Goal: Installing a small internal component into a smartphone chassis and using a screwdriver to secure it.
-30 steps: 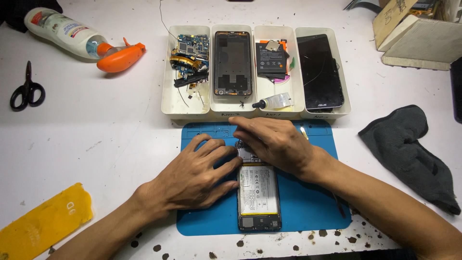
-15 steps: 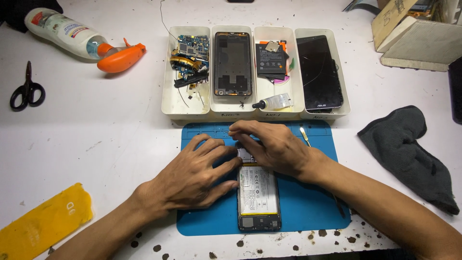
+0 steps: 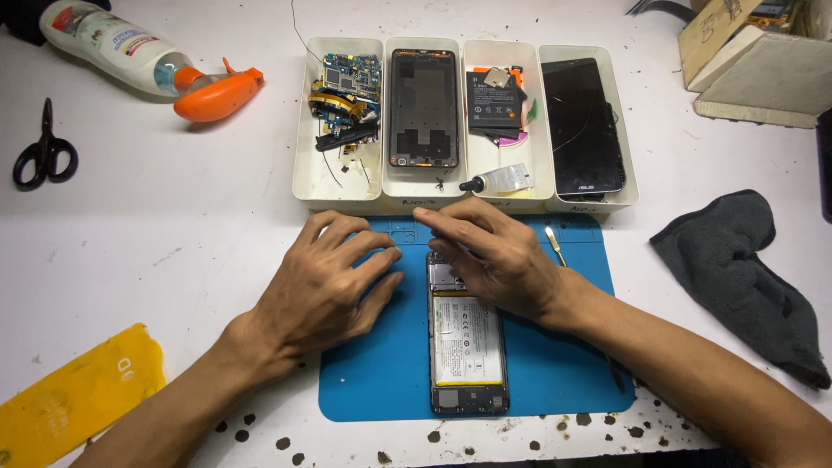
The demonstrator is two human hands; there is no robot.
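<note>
Phone (image 3: 468, 347), opened with its back off and battery showing, is lying lengthwise on the blue mat (image 3: 381, 381), toward the mat's right of centre, probably so that small parts are staying on the soft non-slip surface rather than the bare table (image 3: 173, 234). Right hand (image 3: 494, 251) is resting over the phone's top end, fingers bent and drawn together as if pinching or pressing something small there; what sits under the fingertips is hidden, so I cannot tell whether anything is being held. Left hand (image 3: 325, 277) is lying palm down on the mat just left of the phone, fingers loosely spread and gripping nothing, its fingertips near the phone's upper edge, seemingly steadying the work. A thin metal tool (image 3: 555, 246) is lying on the mat's upper right, near the right hand. Beyond the mat's far edge, four white trays (image 3: 303, 173) are keeping stripped parts sorted: circuit boards, a frame, a battery with a glue tube, and a dark screen. Compared with a second ago, little is changing: the right hand is sitting slightly further left over the phone's top, and the tool beside it is now showing more clearly.
</note>
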